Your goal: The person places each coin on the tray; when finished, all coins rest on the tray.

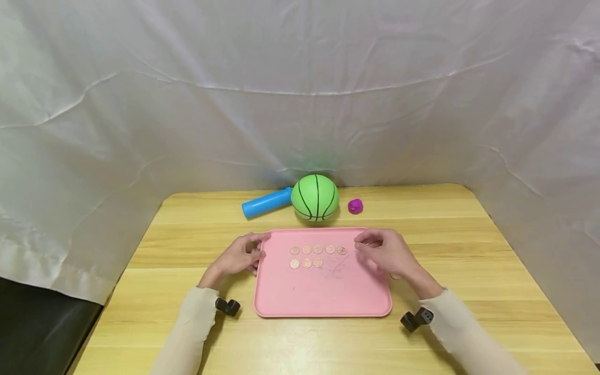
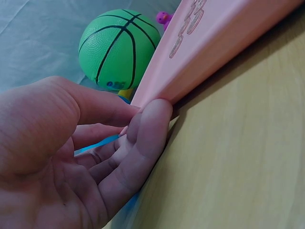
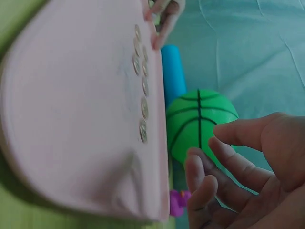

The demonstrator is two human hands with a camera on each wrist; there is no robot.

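Observation:
A pink tray (image 1: pixel 323 301) lies on the wooden table, with several coins (image 1: pixel 307 263) set out on it in two rows, the back row longer. My left hand (image 1: pixel 238 255) pinches the tray's left rim; the left wrist view shows thumb and fingers (image 2: pixel 155 126) on either side of the edge. Over the tray's right part hovers my right hand (image 1: pixel 390 252), apart from the coins. Its fingers (image 3: pixel 240 164) are loosely bent in the right wrist view, and no object shows between them. One more coin (image 1: pixel 395 276) lies on the table, partly hidden beneath the right wrist.
Behind the tray sit a green ball (image 1: pixel 315 198) with black lines, a blue cylinder (image 1: pixel 267 203) touching or close to it, and a small purple toy (image 1: pixel 355 206). A pale cloth (image 1: pixel 309 94) hangs behind the wooden table (image 1: pixel 187 250).

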